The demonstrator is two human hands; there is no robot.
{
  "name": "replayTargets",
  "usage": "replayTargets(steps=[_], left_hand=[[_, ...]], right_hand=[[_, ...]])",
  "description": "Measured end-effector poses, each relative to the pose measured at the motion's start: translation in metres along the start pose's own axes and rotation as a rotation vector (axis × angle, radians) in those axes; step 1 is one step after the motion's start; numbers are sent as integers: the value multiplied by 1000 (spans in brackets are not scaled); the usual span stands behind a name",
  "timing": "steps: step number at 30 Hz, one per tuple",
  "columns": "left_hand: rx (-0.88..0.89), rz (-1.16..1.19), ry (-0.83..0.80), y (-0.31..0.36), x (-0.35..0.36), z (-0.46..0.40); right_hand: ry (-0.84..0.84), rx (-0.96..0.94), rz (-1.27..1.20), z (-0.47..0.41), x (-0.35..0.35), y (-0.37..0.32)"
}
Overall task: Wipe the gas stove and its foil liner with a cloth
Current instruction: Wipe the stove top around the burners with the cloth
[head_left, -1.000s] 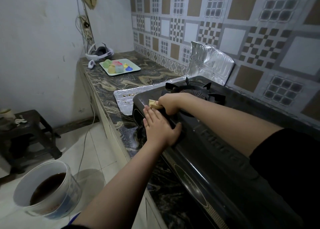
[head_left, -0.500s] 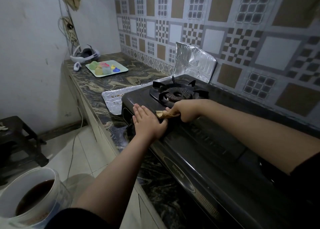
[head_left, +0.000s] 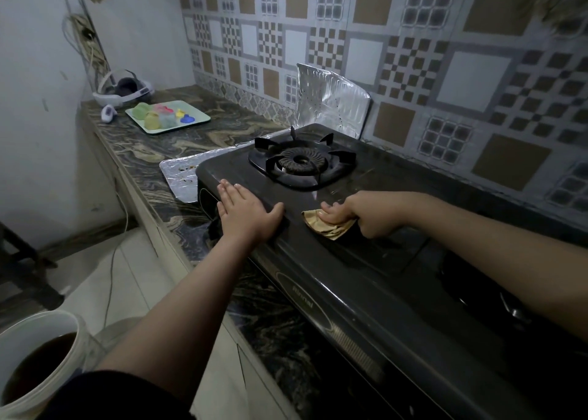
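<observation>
Right hand (head_left: 356, 214) curled round a crumpled tan cloth (head_left: 324, 225), pressing it onto the top of the black gas stove (head_left: 366, 260), near the front edge and in front of the round ridged burner (head_left: 300, 161). Cloth bunched, one corner sticking out left of the fingers.

Left hand (head_left: 246, 211) flat on the stove's front left corner, fingers straight and together, thumb spread toward the cloth; holding nothing. Gap of bare stove top between thumb tip and cloth. Both forearms bare, dark sleeves at the frame edges.

Black pan support (head_left: 345, 158) seated around the burner in a recessed square. Crinkled silver foil liner (head_left: 178, 177) lying on the marbled brown stone surface (head_left: 152, 146), poking out from under the stove's left end, dark specks on it. Upright silver foil panel (head_left: 331, 99) leaning against the patterned tile wall (head_left: 445, 69) behind the stove.

Far end of the surface: pale green rectangular tray (head_left: 197, 115) carrying small coloured moulded pieces; white headset (head_left: 122, 90) just beyond it by the corner. White plastic bucket (head_left: 47, 327) with dark contents on the floor, lower left.
</observation>
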State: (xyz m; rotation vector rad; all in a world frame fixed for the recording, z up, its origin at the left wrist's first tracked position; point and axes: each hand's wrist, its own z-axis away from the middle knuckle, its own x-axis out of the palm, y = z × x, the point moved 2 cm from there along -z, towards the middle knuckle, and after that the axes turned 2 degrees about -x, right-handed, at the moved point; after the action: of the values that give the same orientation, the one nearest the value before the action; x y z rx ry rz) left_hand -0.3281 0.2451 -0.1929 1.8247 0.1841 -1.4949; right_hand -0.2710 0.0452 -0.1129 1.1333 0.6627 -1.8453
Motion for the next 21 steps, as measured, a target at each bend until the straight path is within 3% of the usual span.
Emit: replayTargets(steps=[9, 13, 17, 19, 21], left_hand=[[-1, 21, 15, 0, 2, -1], [-4, 23, 22, -1, 3, -2], [-11, 22, 27, -1, 3, -2], [-11, 19, 29, -1, 4, -2], [-11, 14, 31, -1, 4, -3]], right_hand=[[-74, 31, -53, 47, 20, 2], [-74, 12, -357, 59, -2, 17], [271, 167, -701, 47, -31, 45], [504, 317, -693, 28, -34, 65], [634, 491, -582, 10, -27, 83]])
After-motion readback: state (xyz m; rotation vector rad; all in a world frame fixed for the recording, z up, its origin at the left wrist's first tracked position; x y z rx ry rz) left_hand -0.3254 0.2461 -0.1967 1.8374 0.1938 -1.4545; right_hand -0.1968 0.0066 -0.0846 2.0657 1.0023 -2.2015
